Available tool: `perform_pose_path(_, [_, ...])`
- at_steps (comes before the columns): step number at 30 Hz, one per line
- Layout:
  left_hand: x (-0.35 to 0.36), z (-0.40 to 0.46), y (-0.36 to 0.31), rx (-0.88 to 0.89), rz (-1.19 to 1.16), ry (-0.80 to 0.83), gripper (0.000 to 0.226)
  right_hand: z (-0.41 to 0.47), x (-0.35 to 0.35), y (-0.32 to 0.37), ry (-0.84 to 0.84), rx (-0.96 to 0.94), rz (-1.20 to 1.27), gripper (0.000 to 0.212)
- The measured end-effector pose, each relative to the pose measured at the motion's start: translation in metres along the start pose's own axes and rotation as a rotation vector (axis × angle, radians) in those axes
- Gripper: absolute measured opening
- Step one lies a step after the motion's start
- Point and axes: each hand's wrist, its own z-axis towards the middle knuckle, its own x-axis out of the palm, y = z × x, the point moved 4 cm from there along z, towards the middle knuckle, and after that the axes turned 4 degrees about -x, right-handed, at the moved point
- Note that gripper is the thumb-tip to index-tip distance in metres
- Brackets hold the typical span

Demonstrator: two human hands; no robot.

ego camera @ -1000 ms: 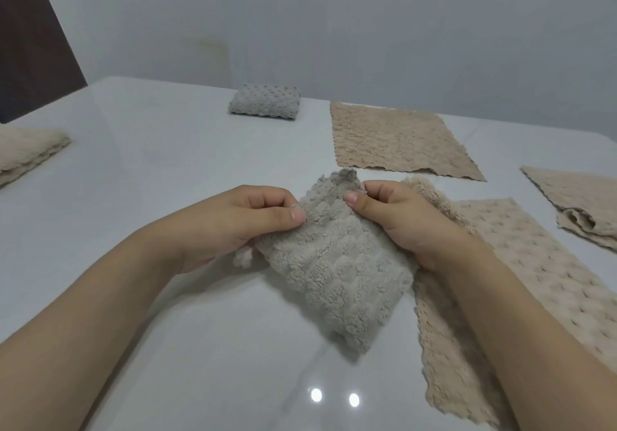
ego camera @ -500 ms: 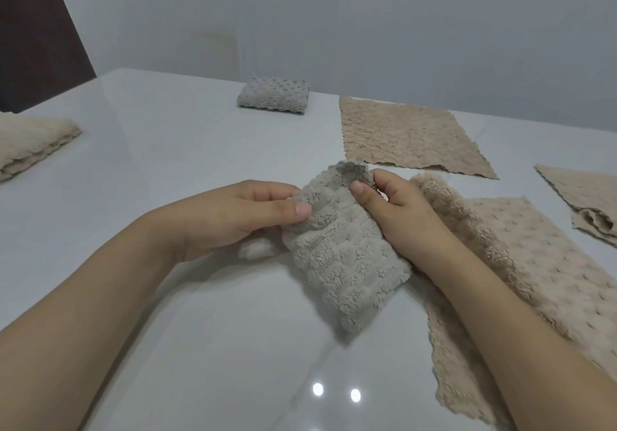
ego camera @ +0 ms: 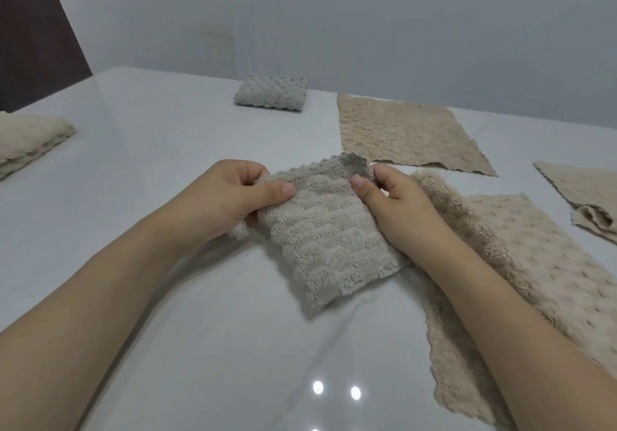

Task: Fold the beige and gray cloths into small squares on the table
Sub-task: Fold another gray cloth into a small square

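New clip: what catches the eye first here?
Mid-frame, the left hand and right hand each pinch a top corner of a half-folded gray cloth over the white table. A folded gray cloth sits at the far edge, with beige cloths spread flat at right.

Head view. Two forearms enter from the bottom corners of the frame, both bare as far up as the frame shows; no sleeve edge in view on either side. Left hand (ego camera: 230, 200): bare, ungloved, short rounded fingers, thumbnail trimmed short and unpainted. Right hand (ego camera: 397, 207): likewise bare, short plain nail visible on the thumb. Wrists bare on the upper surfaces that face the camera; undersides not visible. Forearms smooth in outline, widening evenly toward the lower frame edge. Knuckle creases faintly visible on both hands. The rest of the person lies outside the frame.
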Motion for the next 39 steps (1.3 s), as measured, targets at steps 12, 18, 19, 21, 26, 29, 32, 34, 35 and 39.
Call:
perform_pose_path(12, [0.002,0.008,0.010,0.105,0.082,-0.133,0.024,-0.005,0.008,0.002,0.178,0.231,0.264,0.020])
perform_pose_path(18, [0.022,-0.027,-0.019,0.515,0.728,-0.141,0.019,-0.006,0.004,0.011,0.041,-0.028,-0.442,0.024])
perform_pose_path(19, [0.030,-0.031,-0.020,0.508,0.733,-0.032,0.024,-0.007,0.003,0.011,0.024,-0.042,-0.508,0.023])
perform_pose_path(21, [0.044,-0.034,-0.014,0.431,0.832,0.077,0.041,-0.005,0.002,0.007,0.014,-0.029,-0.573,0.022])
perform_pose_path(26, [0.059,-0.037,-0.017,0.508,1.099,-0.159,0.047,-0.003,0.003,0.002,0.013,-0.043,-0.464,0.024])
perform_pose_path(29, [0.067,-0.039,-0.019,0.590,1.216,-0.175,0.029,-0.002,0.002,-0.002,0.018,-0.041,-0.428,0.025])
perform_pose_path(32, [0.071,-0.038,-0.012,0.550,1.272,-0.184,0.025,-0.001,0.004,-0.003,0.027,-0.055,-0.449,0.025])
perform_pose_path(34, [0.070,-0.037,-0.008,0.533,1.282,-0.215,0.024,0.000,0.005,-0.004,0.026,-0.068,-0.474,0.024])
perform_pose_path(35, [0.068,-0.037,-0.006,0.517,1.285,-0.221,0.022,0.002,0.006,-0.004,0.024,-0.074,-0.486,0.024])
perform_pose_path(39, [0.061,-0.034,0.003,0.427,1.323,-0.180,0.027,0.005,0.007,-0.007,0.026,-0.081,-0.553,0.025])
